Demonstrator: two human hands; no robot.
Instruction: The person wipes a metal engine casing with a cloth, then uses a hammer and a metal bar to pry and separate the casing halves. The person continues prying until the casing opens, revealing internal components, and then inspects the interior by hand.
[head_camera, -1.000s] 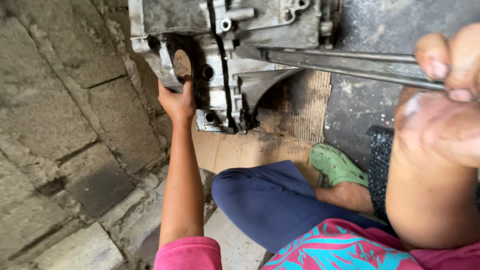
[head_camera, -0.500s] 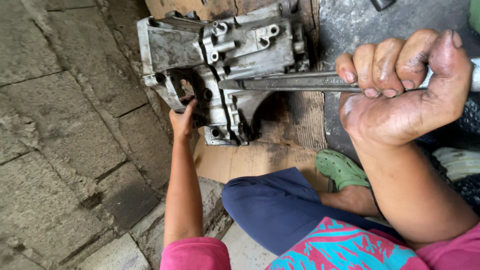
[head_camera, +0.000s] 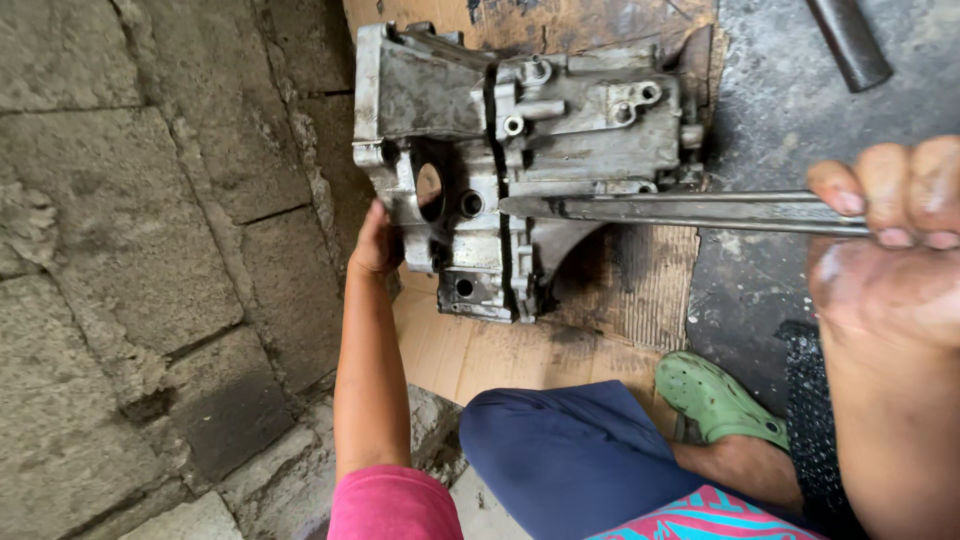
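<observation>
Gearbox casing (head_camera: 520, 160), grey and grimy, lies on cardboard (head_camera: 520, 350) in the upper middle of the frame. Nearest, at the right edge, the right hand (head_camera: 890, 250) is clamped round a long steel bar (head_camera: 680, 208) whose tip meets the casing's middle. Lower middle, a green shoe (head_camera: 715, 400) sits just under that bar. Further up, the left hand (head_camera: 375, 245) presses flat against the casing's left flange, fingers not closed on anything. If the bar slips off its seat, it could drop toward the foot; the casing could also shift against the left fingers.
</observation>
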